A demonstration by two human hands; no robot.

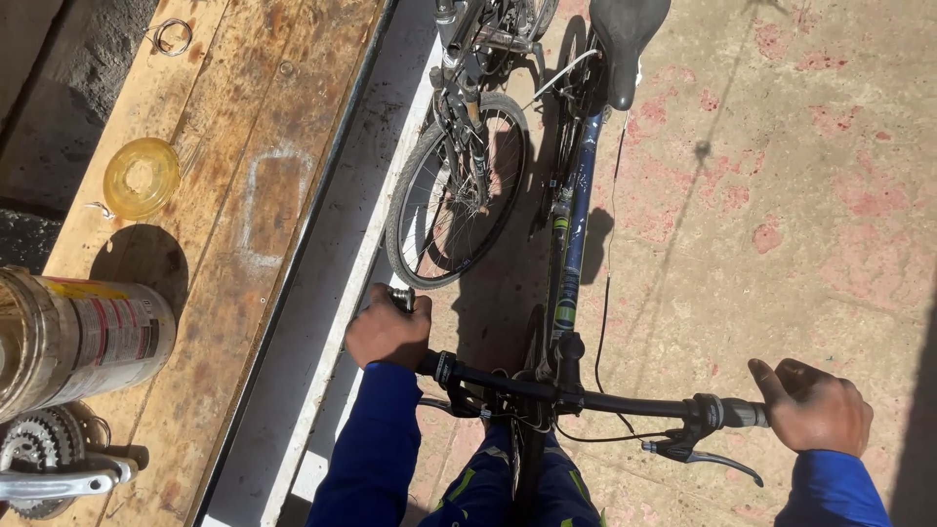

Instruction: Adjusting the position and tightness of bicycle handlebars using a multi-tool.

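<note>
A blue-framed bicycle (572,244) stands below me, its black saddle (625,44) at the top of the view. My left hand (388,330) is closed around the left grip of the black handlebar (586,398). My right hand (812,405) grips the right end of the bar, just past the shifter and brake lever (705,457). Both arms wear blue sleeves.
A second bicycle's wheel (457,190) leans beside a white-edged step. On the wooden bench (244,156) to the left sit a yellow translucent dish (142,176), a large metal can (73,337), a wire ring (172,35) and a gear cassette (39,449). Concrete floor lies to the right.
</note>
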